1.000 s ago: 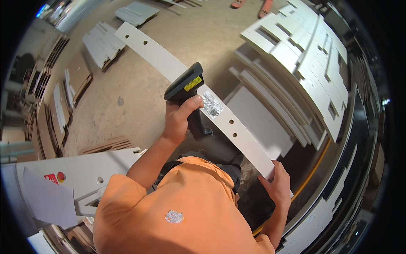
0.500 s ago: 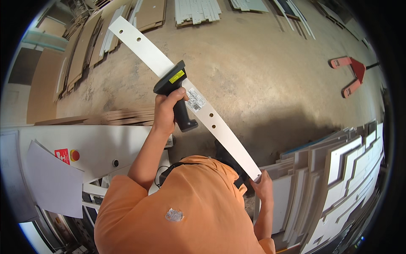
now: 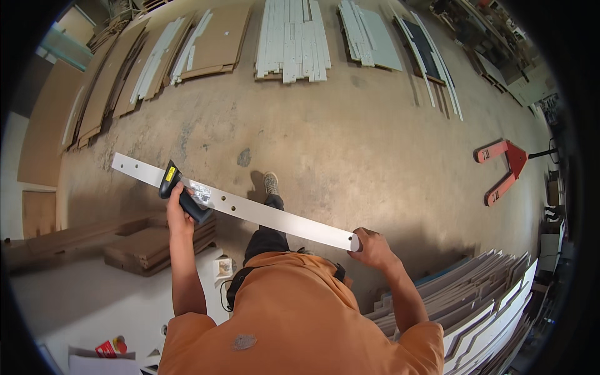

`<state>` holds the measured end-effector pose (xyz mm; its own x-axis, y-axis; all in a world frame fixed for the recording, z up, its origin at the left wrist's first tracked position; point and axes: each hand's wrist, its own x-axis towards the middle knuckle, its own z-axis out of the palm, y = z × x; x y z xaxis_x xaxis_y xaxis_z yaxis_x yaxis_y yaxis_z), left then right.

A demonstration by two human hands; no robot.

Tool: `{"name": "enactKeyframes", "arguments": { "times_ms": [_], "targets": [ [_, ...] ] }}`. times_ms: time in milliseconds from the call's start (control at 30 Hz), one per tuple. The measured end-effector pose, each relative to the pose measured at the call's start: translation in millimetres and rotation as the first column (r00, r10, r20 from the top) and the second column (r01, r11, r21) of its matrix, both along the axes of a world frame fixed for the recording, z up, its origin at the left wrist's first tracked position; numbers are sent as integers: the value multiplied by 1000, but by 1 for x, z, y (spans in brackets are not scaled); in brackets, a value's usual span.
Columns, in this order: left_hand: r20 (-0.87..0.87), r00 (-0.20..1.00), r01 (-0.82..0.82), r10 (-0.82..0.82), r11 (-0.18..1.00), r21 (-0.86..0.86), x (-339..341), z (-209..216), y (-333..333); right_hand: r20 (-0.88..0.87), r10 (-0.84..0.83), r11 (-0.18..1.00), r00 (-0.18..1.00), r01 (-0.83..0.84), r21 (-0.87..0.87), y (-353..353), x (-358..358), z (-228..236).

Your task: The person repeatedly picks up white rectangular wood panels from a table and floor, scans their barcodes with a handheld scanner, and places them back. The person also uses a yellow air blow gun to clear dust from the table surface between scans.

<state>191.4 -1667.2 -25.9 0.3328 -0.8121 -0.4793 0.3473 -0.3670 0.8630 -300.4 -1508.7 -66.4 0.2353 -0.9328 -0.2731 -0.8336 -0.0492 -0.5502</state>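
My left hand (image 3: 179, 206) is closed round the grip of a black handheld barcode scanner (image 3: 195, 209) with a yellow label. Its head lies across a long white board (image 3: 275, 216), near the board's left end. Whether my left fingers also grip the board is hidden. At the other end, my right hand (image 3: 374, 247) pinches the board's rounded tip beside a small hole. Several round holes and a printed sticker (image 3: 200, 193) show on the board. It slants down from left to right in front of my body.
Stacks of white strips (image 3: 292, 44) and brown panels (image 3: 219, 39) lie along the far floor. A red pallet jack (image 3: 514, 164) stands at right. Upright white panels (image 3: 487, 325) fill the lower right. Brown boards (image 3: 140, 250) and a white machine surface (image 3: 125, 300) are at lower left.
The board has swung to a flatter slant, its left end dropping with the scanner and my left hand. My right hand has risen slightly. One foot now shows ahead, and the view has shifted.
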Motion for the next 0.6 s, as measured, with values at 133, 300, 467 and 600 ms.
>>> {"name": "enactKeyframes", "arguments": {
  "times_ms": [133,300,467,600],
  "targets": [
    [-100,994,-13,31,986,168,-19,-67,-146,-72,-50,992,996,58,116,-99,23,12],
    [-81,844,531,-530,805,266,-127,-70,-276,-132,-233,947,963,256,193,-194,42,24],
    [-230,580,811,-782,581,68,-194,-26,-362,-194,-461,840,866,496,218,-279,35,10],
    [-126,577,813,-807,551,188,-207,-41,-427,-207,-567,763,797,603,230,-362,-6,-33]
  ]
}}
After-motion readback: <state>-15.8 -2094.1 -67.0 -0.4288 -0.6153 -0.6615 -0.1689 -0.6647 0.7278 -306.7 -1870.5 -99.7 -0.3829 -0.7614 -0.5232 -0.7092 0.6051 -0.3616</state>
